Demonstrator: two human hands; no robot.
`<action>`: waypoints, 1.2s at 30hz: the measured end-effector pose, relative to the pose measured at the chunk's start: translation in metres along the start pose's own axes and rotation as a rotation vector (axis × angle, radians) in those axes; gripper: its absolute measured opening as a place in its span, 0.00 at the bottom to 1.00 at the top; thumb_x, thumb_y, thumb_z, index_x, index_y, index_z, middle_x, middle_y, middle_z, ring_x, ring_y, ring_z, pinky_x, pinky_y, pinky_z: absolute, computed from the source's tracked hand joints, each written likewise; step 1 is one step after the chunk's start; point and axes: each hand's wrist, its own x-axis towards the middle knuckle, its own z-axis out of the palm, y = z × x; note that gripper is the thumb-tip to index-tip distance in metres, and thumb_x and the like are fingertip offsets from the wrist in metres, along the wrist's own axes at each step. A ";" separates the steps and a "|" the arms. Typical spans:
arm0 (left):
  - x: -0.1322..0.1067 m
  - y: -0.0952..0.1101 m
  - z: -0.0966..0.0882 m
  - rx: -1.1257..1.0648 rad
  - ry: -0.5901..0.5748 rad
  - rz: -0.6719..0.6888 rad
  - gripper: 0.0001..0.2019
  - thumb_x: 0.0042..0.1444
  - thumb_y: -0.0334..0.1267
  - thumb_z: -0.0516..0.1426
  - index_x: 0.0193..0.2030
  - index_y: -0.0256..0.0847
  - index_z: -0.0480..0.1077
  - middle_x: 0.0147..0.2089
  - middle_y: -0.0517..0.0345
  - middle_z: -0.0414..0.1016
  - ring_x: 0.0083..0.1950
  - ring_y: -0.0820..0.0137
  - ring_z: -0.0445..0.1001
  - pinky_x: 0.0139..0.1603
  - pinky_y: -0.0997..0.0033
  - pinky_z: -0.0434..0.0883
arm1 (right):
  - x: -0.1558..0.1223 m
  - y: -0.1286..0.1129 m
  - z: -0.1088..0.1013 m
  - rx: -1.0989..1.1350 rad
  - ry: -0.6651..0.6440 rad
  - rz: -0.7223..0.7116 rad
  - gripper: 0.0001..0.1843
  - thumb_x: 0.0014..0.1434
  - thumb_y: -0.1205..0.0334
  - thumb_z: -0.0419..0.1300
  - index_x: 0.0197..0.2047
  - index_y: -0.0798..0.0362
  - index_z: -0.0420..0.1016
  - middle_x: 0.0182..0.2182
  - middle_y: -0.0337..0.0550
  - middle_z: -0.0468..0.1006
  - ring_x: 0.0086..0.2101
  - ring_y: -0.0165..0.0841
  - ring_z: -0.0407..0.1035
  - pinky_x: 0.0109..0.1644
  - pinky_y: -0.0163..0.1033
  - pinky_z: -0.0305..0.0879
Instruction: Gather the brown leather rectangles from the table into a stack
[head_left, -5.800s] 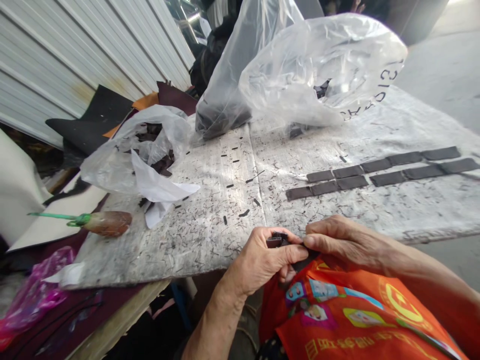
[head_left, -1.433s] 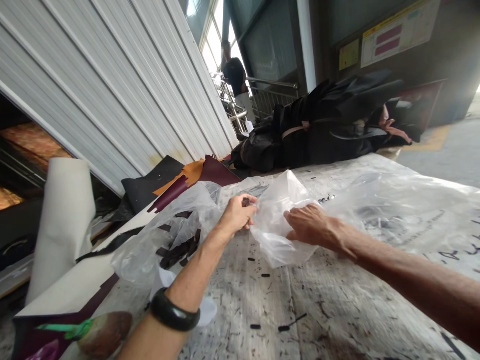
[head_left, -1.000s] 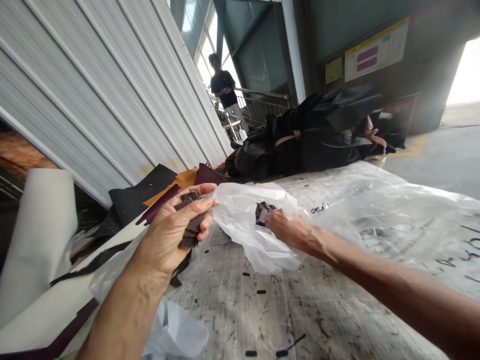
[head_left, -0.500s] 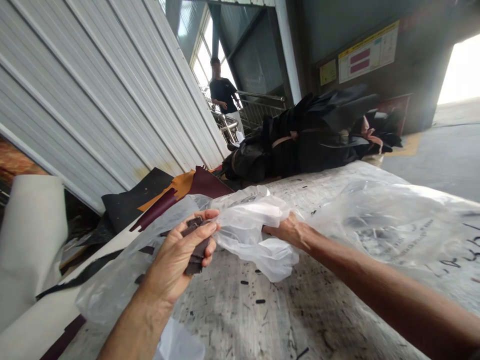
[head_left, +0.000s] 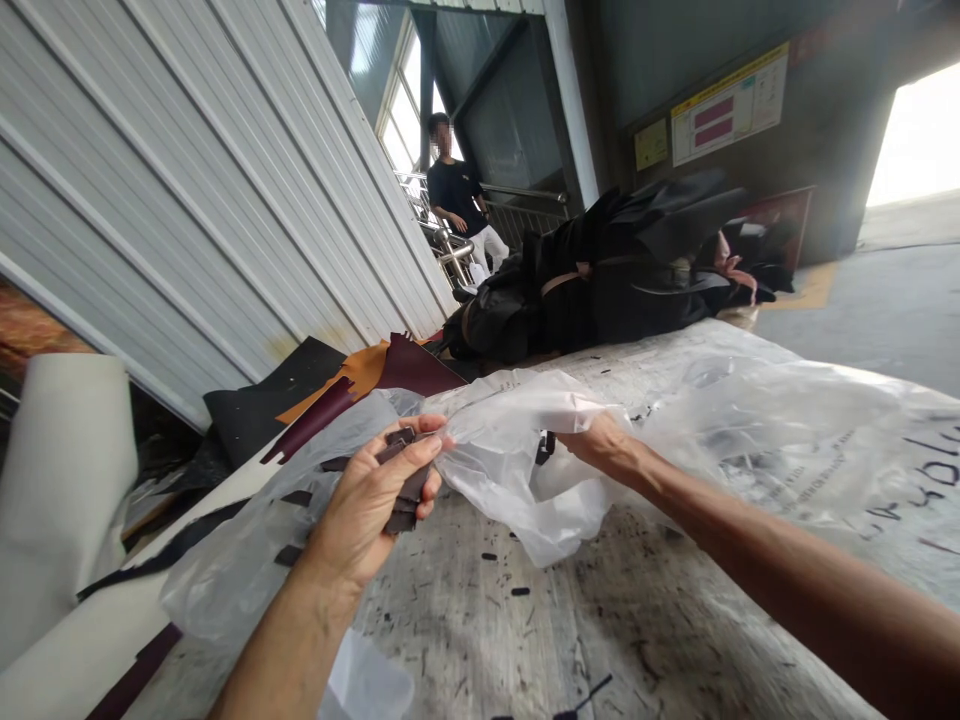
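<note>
Head view: left hand [head_left: 371, 505] clamped on dark leather strips [head_left: 403, 497], right hand [head_left: 604, 445] gripping clear plastic bag [head_left: 510, 500], hands apart above table [head_left: 480, 620]

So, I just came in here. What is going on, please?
A person is working at a scuffed, ink-marked board. Their left hand holds a few small dark leather strips. Their right hand grips a clear plastic bag, with more dark pieces showing close to that hand. Another person stands by a metal railing in the background.
</note>
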 end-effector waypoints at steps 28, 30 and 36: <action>0.016 -0.001 0.023 0.029 -0.049 0.095 0.13 0.47 0.37 0.64 0.40 0.39 0.71 0.29 0.63 0.71 0.19 0.80 0.65 0.14 0.82 0.61 | -0.022 0.035 -0.018 0.830 -0.211 0.464 0.06 0.55 0.64 0.60 0.28 0.55 0.71 0.14 0.33 0.68 0.16 0.23 0.62 0.19 0.27 0.57; 0.017 -0.002 0.023 0.025 -0.045 0.094 0.13 0.47 0.36 0.64 0.39 0.39 0.71 0.29 0.64 0.71 0.19 0.80 0.65 0.14 0.82 0.61 | -0.022 0.036 -0.017 0.883 -0.210 0.495 0.03 0.55 0.67 0.61 0.30 0.56 0.71 0.17 0.35 0.72 0.19 0.24 0.67 0.21 0.27 0.61; 0.019 -0.003 0.025 0.022 -0.040 0.086 0.12 0.46 0.35 0.64 0.39 0.38 0.71 0.29 0.63 0.72 0.19 0.80 0.65 0.13 0.82 0.61 | -0.024 0.036 -0.018 0.969 -0.198 0.566 0.02 0.56 0.69 0.61 0.34 0.58 0.72 0.22 0.40 0.77 0.24 0.27 0.73 0.23 0.28 0.66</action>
